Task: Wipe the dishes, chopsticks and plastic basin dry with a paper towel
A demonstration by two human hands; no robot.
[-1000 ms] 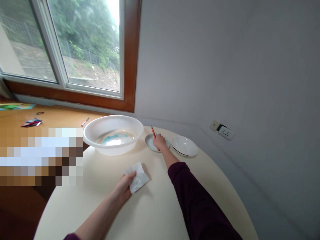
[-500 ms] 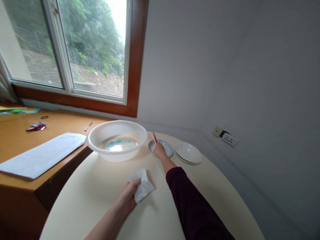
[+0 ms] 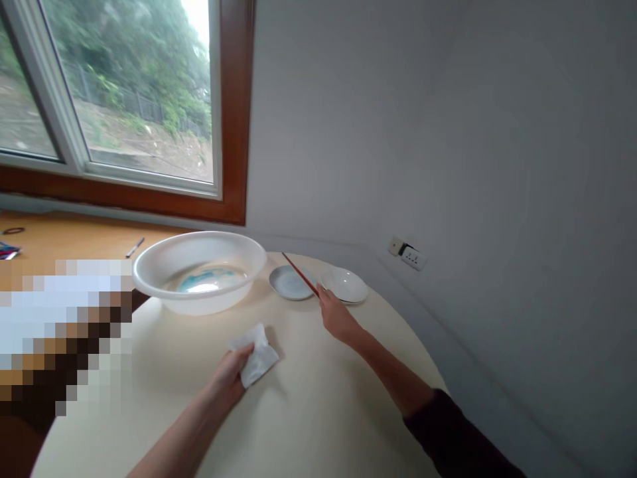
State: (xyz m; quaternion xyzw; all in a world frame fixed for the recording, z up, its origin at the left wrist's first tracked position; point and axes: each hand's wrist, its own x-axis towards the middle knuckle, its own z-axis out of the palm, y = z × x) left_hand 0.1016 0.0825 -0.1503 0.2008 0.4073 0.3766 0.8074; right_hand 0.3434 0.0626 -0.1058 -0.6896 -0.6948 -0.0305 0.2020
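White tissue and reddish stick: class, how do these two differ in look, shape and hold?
The white tissue is pale, while the reddish stick is dark. The tissue is broad and creased; the stick is thin and straight. The tissue is in the left hand, whereas the stick juts from the right hand. Both are held above the table.

A translucent basin (image 3: 204,305), a grey plate (image 3: 290,284) and, just beside it, a white dish (image 3: 347,285) are being carried by the cream, curved-edged table (image 3: 298,418), while a pen (image 3: 135,247) is being borne by the orange-brown desk (image 3: 84,232) at left.
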